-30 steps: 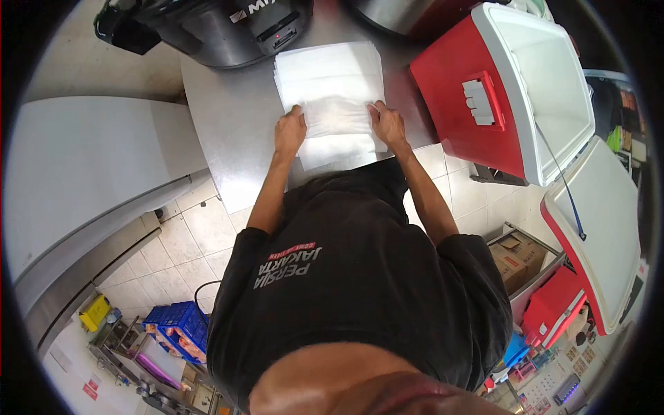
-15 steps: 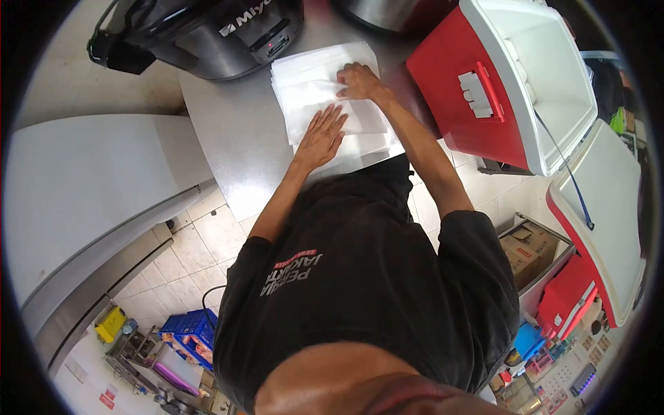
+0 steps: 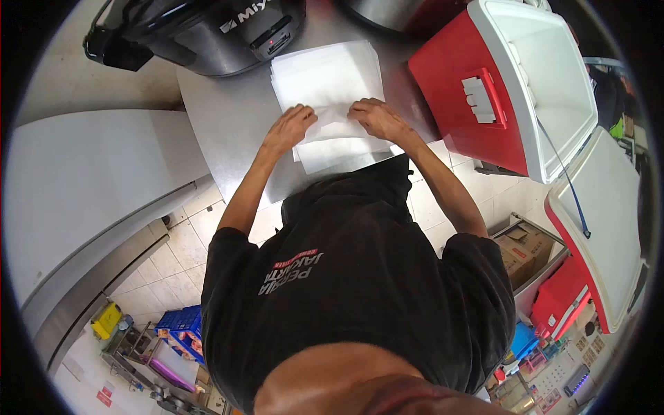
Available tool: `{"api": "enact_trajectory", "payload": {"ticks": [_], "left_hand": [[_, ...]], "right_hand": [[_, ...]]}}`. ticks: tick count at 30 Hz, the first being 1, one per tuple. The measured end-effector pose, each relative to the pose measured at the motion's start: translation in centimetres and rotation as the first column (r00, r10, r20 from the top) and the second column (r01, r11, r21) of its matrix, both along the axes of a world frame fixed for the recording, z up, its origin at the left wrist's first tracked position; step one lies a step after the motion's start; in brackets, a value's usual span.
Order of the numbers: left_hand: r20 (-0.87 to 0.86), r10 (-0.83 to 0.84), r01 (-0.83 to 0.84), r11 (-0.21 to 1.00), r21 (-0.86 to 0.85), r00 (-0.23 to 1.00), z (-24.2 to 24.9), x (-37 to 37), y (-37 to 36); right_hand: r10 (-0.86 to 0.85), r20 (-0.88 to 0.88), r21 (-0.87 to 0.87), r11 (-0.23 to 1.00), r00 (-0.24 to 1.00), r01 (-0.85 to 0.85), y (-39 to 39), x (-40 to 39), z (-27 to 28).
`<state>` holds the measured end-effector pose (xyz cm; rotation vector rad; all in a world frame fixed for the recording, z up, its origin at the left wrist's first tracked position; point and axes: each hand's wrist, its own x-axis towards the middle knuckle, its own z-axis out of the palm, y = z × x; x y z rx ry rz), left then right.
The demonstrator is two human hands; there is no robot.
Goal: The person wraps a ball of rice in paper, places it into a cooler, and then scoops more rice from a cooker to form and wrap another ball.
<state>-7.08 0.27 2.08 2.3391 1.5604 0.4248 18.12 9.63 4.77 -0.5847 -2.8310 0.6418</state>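
A stack of white paper sheets (image 3: 328, 69) lies on the metal table, its lower sheets sticking out toward my body. My left hand (image 3: 290, 129) is closed, fingertips curled onto the left part of the top sheet's near portion. On the right, my right hand (image 3: 380, 121) pinches the same sheet of paper (image 3: 333, 124), which bends up slightly between the two hands. Exactly how the thumbs sit under the paper is hidden.
A black cooker (image 3: 228, 34) stands behind the stack to the left, and a round metal pot (image 3: 387, 14) at the back. To the right is an open red cooler box (image 3: 460, 90) with its white lid (image 3: 602, 221) hanging down. A white surface (image 3: 104, 187) lies left of the metal table (image 3: 221, 131).
Both hands went from lying flat on the stack to gripping a sheet. My left hand moved left, my right hand toward my body. The sheet's near part is now lifted a little.
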Motion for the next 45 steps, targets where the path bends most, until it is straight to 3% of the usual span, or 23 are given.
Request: {"api": "enact_trajectory", "payload": {"ticks": [5, 10, 12, 14, 16, 18, 21, 23, 24, 26, 27, 29, 30, 31, 33, 34, 35, 37, 41, 45], "left_hand": [[0.052, -0.043, 0.033, 0.986, 0.165, 0.998, -0.5, 0.1, -2.3], [0.086, -0.180, 0.168, 0.977, 0.127, 0.980, 0.1, 4.5, -4.0], [0.103, -0.212, 0.201, 0.974, 0.107, 0.972, 0.2, 6.1, -3.8], [0.031, -0.139, 0.135, 0.987, 0.088, 0.990, 0.2, 6.9, -3.6], [0.035, -0.103, 0.100, 0.991, 0.091, 0.994, 0.1, 7.4, -3.2], [0.038, -0.061, 0.057, 0.993, 0.099, 0.997, 0.0, 7.4, -2.5], [0.131, -0.043, 0.039, 0.999, 0.032, 0.990, -0.3, 6.6, -1.8], [0.331, -0.005, -0.007, 0.999, 0.035, 0.943, -0.4, 6.2, -1.7], [0.332, -0.002, -0.010, 0.999, 0.035, 0.943, -0.5, 6.1, -1.9], [0.460, 0.215, -0.197, 0.976, -0.088, 0.861, -0.9, 6.3, -2.6], [0.461, 0.215, -0.195, 0.977, -0.091, 0.861, -1.4, 6.0, -2.9], [0.433, 0.285, -0.309, 0.951, -0.015, 0.855, -2.3, 5.2, -3.4], [0.397, 0.251, -0.334, 0.930, 0.155, 0.883, -1.8, 4.9, -3.3], [0.396, 0.246, -0.329, 0.931, 0.155, 0.884, -0.7, 4.5, -2.8], [0.095, 0.151, -0.178, 0.868, 0.464, 0.984, 1.5, 4.0, -2.4], [-0.014, 0.197, -0.168, 0.869, 0.465, 0.980, 2.0, 4.0, -2.0], [-0.018, 0.200, -0.169, 0.870, 0.464, 0.980, 1.7, 3.6, -1.6], [-0.111, 0.141, -0.111, 0.965, 0.237, 0.984, 1.1, 2.3, -0.5], [-0.029, 0.042, -0.039, 0.996, 0.074, 0.999, 0.6, 0.9, -0.7], [-0.023, -0.035, 0.037, 0.997, 0.072, 0.999, -0.7, 0.1, -1.7]], "right_hand": [[-0.020, -0.060, 0.054, 0.998, 0.998, 0.023, -0.8, 1.5, -2.0], [-0.232, -0.134, -0.083, 0.971, 0.963, 0.222, 1.2, -0.7, -1.2], [-0.219, -0.154, -0.109, 0.973, 0.963, 0.203, 2.0, -2.1, -0.7], [-0.212, -0.173, -0.132, 0.973, 0.962, 0.191, 2.9, -3.5, 0.1], [-0.166, -0.057, -0.126, 0.979, 0.985, 0.158, 3.5, -4.2, 0.3], [-0.123, -0.110, -0.126, 0.986, 0.986, 0.109, 4.1, -4.4, 0.3], [-0.024, -0.161, -0.102, 0.995, 0.987, 0.007, 3.8, -3.8, 0.6], [0.030, -0.150, -0.079, 0.996, 0.988, -0.042, 3.0, -2.6, 0.6], [0.033, -0.168, -0.069, 0.997, 0.985, -0.045, 2.3, -1.9, -0.3], [0.021, -0.174, -0.045, 0.999, 0.985, -0.030, 1.0, -0.7, -1.7], [0.020, -0.172, -0.047, 0.998, 0.985, -0.028, 0.5, -0.4, -1.7], [-0.003, -0.104, -0.049, 0.999, 0.995, -0.002, -0.2, 0.3, -1.7], [-0.008, -0.103, -0.050, 0.999, 0.995, 0.003, -0.3, 0.4, -1.7], [-0.010, -0.092, -0.044, 0.999, 0.996, 0.006, -0.3, 0.4, -1.7], [-0.013, -0.081, -0.047, 0.999, 0.997, 0.010, -0.5, 0.6, -1.9], [-0.004, -0.105, -0.034, 0.999, 0.994, 0.000, -0.4, 0.5, -1.9], [0.008, -0.132, -0.017, 1.000, 0.991, -0.010, -0.3, 0.4, -2.0], [0.004, -0.131, -0.028, 1.000, 0.991, -0.008, -0.1, 0.5, -2.2], [-0.044, -0.119, -0.070, 0.997, 0.992, 0.036, -0.2, 1.2, -3.1], [-0.061, -0.122, -0.024, 0.998, 0.991, 0.058, -0.8, 1.7, -3.6]]}}
